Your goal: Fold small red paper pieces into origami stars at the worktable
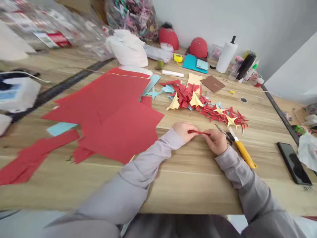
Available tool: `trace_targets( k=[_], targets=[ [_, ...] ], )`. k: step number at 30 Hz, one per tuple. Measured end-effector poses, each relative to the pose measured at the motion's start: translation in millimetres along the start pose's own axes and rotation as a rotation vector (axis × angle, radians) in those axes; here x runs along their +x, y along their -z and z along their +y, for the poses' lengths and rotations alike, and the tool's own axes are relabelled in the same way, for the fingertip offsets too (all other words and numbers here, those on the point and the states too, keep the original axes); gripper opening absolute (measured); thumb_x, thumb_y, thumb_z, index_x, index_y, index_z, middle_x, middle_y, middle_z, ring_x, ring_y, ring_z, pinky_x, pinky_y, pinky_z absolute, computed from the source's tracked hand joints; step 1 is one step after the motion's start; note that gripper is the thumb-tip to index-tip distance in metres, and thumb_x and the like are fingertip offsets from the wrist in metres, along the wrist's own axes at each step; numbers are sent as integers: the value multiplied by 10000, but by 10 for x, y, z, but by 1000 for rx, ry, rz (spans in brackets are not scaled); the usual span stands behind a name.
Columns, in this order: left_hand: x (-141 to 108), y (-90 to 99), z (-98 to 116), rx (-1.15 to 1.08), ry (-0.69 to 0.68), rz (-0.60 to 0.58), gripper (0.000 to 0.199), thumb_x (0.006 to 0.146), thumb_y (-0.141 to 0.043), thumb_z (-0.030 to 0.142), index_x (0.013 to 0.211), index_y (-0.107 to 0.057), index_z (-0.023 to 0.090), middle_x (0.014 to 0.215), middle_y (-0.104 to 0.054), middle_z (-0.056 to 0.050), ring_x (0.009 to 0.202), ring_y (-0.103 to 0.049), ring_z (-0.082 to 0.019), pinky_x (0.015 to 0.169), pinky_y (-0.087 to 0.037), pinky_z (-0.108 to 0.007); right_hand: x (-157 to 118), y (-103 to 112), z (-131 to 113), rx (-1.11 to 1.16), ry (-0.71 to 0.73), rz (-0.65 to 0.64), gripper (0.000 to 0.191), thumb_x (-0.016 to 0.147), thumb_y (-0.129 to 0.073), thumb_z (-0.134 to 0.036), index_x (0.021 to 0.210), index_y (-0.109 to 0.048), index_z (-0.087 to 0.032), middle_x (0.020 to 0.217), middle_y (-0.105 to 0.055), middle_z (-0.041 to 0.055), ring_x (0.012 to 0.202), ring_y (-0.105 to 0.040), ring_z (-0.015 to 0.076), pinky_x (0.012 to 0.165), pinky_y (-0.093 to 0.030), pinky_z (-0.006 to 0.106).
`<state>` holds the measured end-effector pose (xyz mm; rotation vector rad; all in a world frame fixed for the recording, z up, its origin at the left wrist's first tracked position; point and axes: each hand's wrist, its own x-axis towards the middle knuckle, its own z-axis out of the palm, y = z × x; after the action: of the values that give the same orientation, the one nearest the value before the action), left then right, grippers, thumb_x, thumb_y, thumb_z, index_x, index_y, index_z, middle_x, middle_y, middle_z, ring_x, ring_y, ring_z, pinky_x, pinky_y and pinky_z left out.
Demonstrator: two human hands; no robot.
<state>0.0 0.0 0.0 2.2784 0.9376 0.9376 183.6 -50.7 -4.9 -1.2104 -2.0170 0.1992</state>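
Note:
A narrow folded piece of red paper (198, 132) is held between my two hands above the wooden table. My left hand (184, 131) is closed on its left end, and my right hand (217, 141) pinches the right end. Just beyond them lies a long pile of folded paper shapes (183, 96), mostly red with some yellow and light blue. Large red sheets (123, 129) overlap to the left of my left hand. Beside my right hand are scissors (229, 140), partly hidden, and a yellow-handled cutter (244, 153).
A black phone (294, 163) lies at the right. Red strips (37, 155) rest at the far left. Toward the wall stand a paper roll (226, 57), a white bag (127, 49), red rounded objects (198, 47) and several bottles. A brown square (213, 83) lies behind the pile.

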Motion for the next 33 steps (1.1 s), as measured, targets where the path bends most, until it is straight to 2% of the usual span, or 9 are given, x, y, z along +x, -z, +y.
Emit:
trace_targets(
  k=[5, 8, 12, 17, 22, 25, 28, 30, 33],
  targets=[
    [-8, -39, -25, 30, -53, -61, 86, 727, -642, 202, 767, -714, 176, 699, -695, -14, 644, -623, -123, 595, -441, -214, -11, -42, 9, 43, 47, -74, 152, 846, -526, -260, 931, -623, -179, 823, -691, 66, 747, -651, 156, 677, -525, 272],
    [-10, -38, -25, 20, -65, -67, 117, 727, -643, 237, 805, -707, 179, 754, -704, -24, 683, -636, -136, 633, -464, -227, -5, -34, 8, 71, 35, -68, 152, 864, -497, -241, 900, -635, -189, 800, -696, 51, 733, -652, 144, 670, -521, 256],
    [-7, -29, -32, 6, -77, 2, 344, 616, -739, 325, 914, -684, 163, 891, -698, -62, 822, -642, -185, 758, -484, -271, 4, 9, -6, 52, -42, -20, 161, 862, -496, -254, 858, -643, -189, 723, -685, 32, 653, -638, 133, 620, -509, 248],
    [-7, -45, -17, -8, -86, -11, 125, 699, -635, 185, 809, -685, 156, 762, -675, -39, 696, -618, -141, 660, -471, -236, 7, 21, -32, 69, -36, -38, 141, 832, -539, -270, 873, -636, -176, 768, -689, 55, 679, -638, 149, 626, -506, 261],
    [-16, -41, 47, -50, -80, -29, 136, 701, -619, 183, 818, -679, 146, 776, -670, -52, 725, -618, -157, 694, -476, -261, 2, -12, -29, 126, -37, -92, 149, 828, -546, -284, 882, -633, -175, 786, -688, 69, 693, -631, 163, 637, -497, 279],
    [-11, -6, 21, -191, -36, -48, 370, 598, -712, 197, 960, -654, 146, 912, -674, -76, 853, -626, -192, 814, -475, -305, 1, -10, -15, 254, -164, -124, 167, 823, -555, -324, 840, -632, -177, 674, -660, 38, 599, -605, 143, 583, -482, 268],
    [4, 27, -69, -497, 9, -134, 629, 560, -725, 154, 1165, -553, 136, 1019, -659, -95, 929, -623, -198, 865, -469, -318, 9, 6, -8, 482, -340, -138, 216, 796, -583, -385, 786, -617, -172, 577, -615, 4, 498, -565, 117, 515, -467, 250],
    [15, 42, -126, -660, 53, -155, 621, 579, -716, 160, 1175, -546, 126, 1031, -657, -105, 935, -625, -200, 858, -475, -320, 17, 15, -9, 618, -418, -118, 239, 767, -612, -407, 751, -606, -169, 566, -606, -3, 475, -556, 108, 490, -463, 240],
    [26, 58, -158, -778, 105, -191, 553, 584, -727, 175, 1116, -591, 108, 1034, -659, -123, 957, -624, -218, 849, -480, -317, 25, 19, -15, 744, -479, -84, 247, 729, -652, -410, 743, -609, -167, 578, -617, -4, 470, -560, 102, 482, -468, 233]
  ],
)
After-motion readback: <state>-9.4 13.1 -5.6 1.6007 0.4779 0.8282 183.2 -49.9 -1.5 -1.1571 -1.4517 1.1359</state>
